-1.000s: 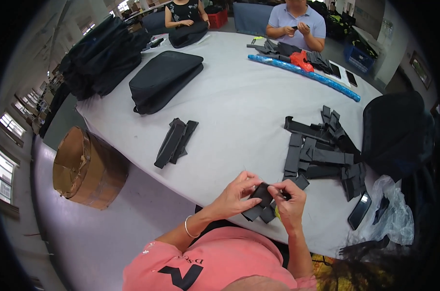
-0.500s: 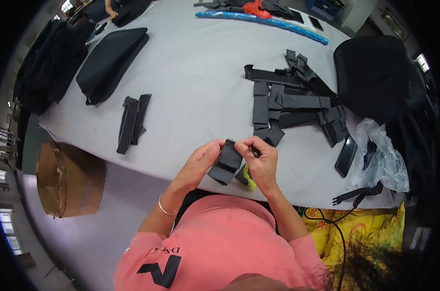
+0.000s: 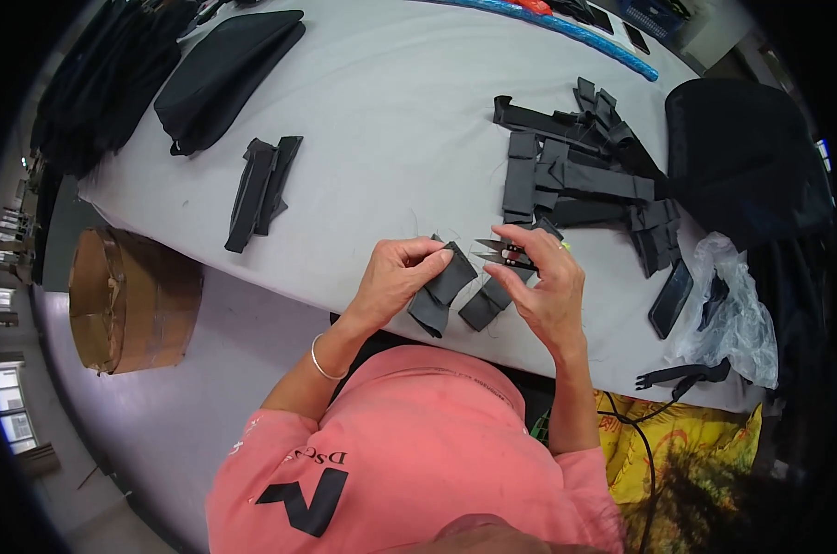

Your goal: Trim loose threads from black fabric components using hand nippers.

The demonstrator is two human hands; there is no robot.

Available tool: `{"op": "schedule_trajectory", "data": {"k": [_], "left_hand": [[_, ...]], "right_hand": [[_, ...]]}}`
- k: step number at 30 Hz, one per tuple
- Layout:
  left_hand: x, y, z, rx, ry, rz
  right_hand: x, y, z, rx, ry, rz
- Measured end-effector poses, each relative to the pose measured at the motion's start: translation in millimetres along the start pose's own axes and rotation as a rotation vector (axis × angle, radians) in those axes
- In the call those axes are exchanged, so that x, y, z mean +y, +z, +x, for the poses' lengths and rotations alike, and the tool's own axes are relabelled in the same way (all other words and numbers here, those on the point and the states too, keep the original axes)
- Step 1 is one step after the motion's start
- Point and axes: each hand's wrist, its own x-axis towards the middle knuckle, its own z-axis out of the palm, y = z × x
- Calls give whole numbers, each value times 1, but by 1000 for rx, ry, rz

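Note:
Between its thumb and fingers my left hand (image 3: 395,280) pinches a folded dark grey fabric strip (image 3: 444,288) above the table's near edge. To its right, my right hand (image 3: 549,291) grips small thread snips (image 3: 503,253), blades parted and pointing left at the strip's upper end. Another dark strip (image 3: 485,305) lies on the table just below the snips, partly behind my right hand. Loose threads show near the strip's top. A heap of similar dark strips (image 3: 603,185) lies beyond my right hand, and a small stack of strips (image 3: 263,194) lies off to the left.
Black padded pieces (image 3: 229,78) lie at the far left, with another black piece (image 3: 746,157) at right. A phone (image 3: 670,297) and clear plastic bag (image 3: 728,319) rest near the right edge. A cardboard box (image 3: 137,300) stands on the floor; yellow sacks (image 3: 681,443) are below right.
My right hand has drawn away from the strip to the right, and the snips' parted blades now show. My left hand still holds the strip. The view has shifted slightly.

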Motion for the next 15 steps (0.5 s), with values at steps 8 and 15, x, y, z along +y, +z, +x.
{"op": "schedule_trajectory", "data": {"k": [8, 15], "left_hand": [[2, 1, 1, -47, -8, 30], [1, 1, 1, -54, 1, 48]], "right_hand": [[14, 5, -8, -9, -161, -130], [15, 7, -6, -22, -225, -172]]}}
